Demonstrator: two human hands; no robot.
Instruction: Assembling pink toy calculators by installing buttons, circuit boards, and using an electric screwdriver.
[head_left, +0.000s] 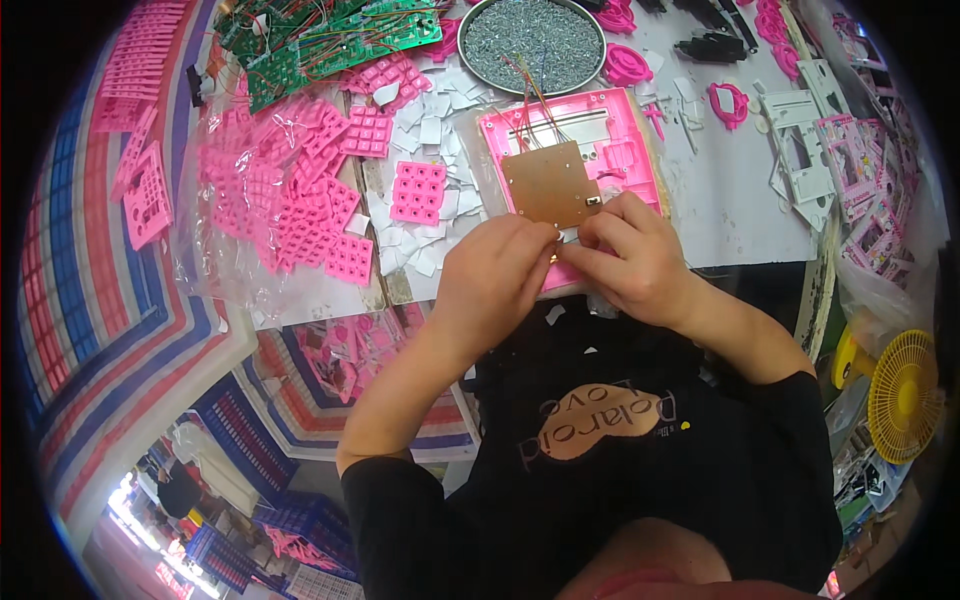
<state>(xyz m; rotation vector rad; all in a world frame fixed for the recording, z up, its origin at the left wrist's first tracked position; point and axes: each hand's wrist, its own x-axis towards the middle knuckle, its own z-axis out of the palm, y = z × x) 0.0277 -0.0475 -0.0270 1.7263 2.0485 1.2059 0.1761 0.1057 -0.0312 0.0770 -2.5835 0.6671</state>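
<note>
You're pinching with left hand (497,262) and right hand (637,252), fingertips together at the near edge of the brown board (548,182), gripped part unclear, while it's sitting over the pink casing (638,140) by the front edge of the table (735,225), so uneven pulling could be straining the wires (527,112).

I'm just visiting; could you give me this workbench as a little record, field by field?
Left hand: fingertips at the lower edge of a brown board
Right hand: fingertips at the same edge, close to the left's
Held item: hidden between the fingers; cannot tell
Under the board: open pink shell
Wires: thin, several colours, beyond the board
Beyond the shell: round tray of small grey metal pieces
Left side: pink keypads, green circuit boards
Far right: yellow fan
</note>
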